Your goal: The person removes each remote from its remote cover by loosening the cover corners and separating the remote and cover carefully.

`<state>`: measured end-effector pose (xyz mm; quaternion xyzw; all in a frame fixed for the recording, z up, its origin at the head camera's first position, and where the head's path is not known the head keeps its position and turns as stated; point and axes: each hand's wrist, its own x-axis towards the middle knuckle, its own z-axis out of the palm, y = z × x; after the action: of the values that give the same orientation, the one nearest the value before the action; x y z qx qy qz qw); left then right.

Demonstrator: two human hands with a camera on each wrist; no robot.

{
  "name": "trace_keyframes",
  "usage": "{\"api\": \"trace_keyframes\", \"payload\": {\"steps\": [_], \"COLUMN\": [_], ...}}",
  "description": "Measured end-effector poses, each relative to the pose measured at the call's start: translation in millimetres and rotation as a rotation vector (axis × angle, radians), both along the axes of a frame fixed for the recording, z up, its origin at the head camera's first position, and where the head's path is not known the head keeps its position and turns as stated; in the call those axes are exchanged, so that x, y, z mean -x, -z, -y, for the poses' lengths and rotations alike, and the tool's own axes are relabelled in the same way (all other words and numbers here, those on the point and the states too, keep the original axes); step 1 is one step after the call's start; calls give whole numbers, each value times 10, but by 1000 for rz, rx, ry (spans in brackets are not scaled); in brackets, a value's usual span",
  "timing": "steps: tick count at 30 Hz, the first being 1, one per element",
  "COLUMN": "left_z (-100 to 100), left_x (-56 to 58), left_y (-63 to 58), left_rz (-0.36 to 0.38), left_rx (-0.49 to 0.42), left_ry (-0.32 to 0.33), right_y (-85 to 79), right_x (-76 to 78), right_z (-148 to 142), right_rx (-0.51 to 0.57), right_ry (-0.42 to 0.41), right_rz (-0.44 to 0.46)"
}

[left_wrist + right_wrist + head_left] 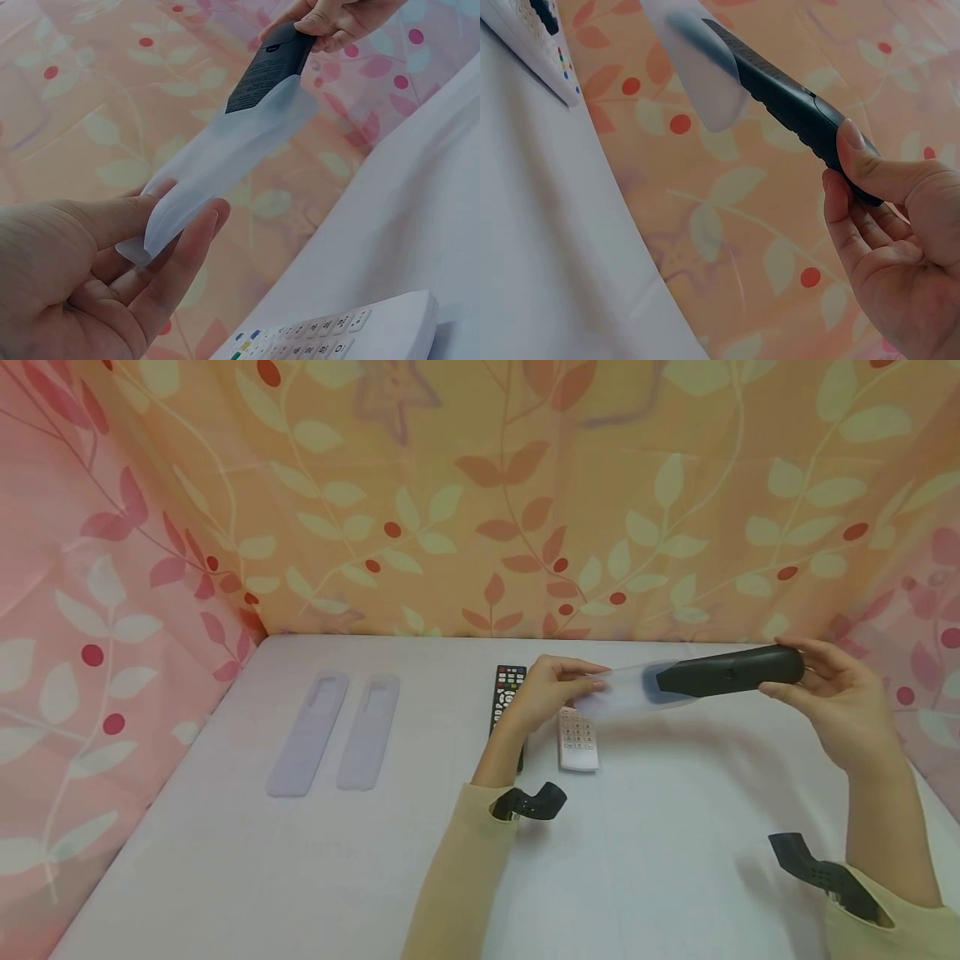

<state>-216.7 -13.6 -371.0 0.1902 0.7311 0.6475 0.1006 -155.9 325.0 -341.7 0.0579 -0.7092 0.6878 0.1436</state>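
Observation:
My left hand (542, 697) pinches the far end of a translucent soft remote-control cover (622, 693), raised over the table. My right hand (847, 710) grips one end of a black remote control (727, 672) between thumb and fingers. The remote's other end is tucked into the cover's mouth and shows dimly through the film. In the left wrist view, the cover (214, 169) slants up to the remote (274, 64), whose back carries small print. From the right wrist, the remote's buttoned edge (780, 112) shows, most of its length outside the cover.
Two more translucent covers, one longer (308, 739) and one shorter (367, 735), lie flat on the left of the white table (225, 868). A black remote (510, 681), partly behind my left hand, lies beside a white remote (578, 743). Patterned cloth (450, 510) hangs around the table.

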Motion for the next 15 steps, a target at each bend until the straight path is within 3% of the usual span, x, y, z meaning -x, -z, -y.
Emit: {"api": "trace_keyframes", "payload": {"steps": [6, 15], "left_z": [12, 26], "left_x": [2, 10], "left_y": [8, 20], "left_rz": [-10, -19], "left_rx": [3, 16], "left_ry": [-1, 5], "right_y": [-9, -21], "right_x": [-9, -17], "right_z": [-23, -38], "right_rx": [-55, 12], "right_ry": [41, 21], "right_rz": [15, 10]}}
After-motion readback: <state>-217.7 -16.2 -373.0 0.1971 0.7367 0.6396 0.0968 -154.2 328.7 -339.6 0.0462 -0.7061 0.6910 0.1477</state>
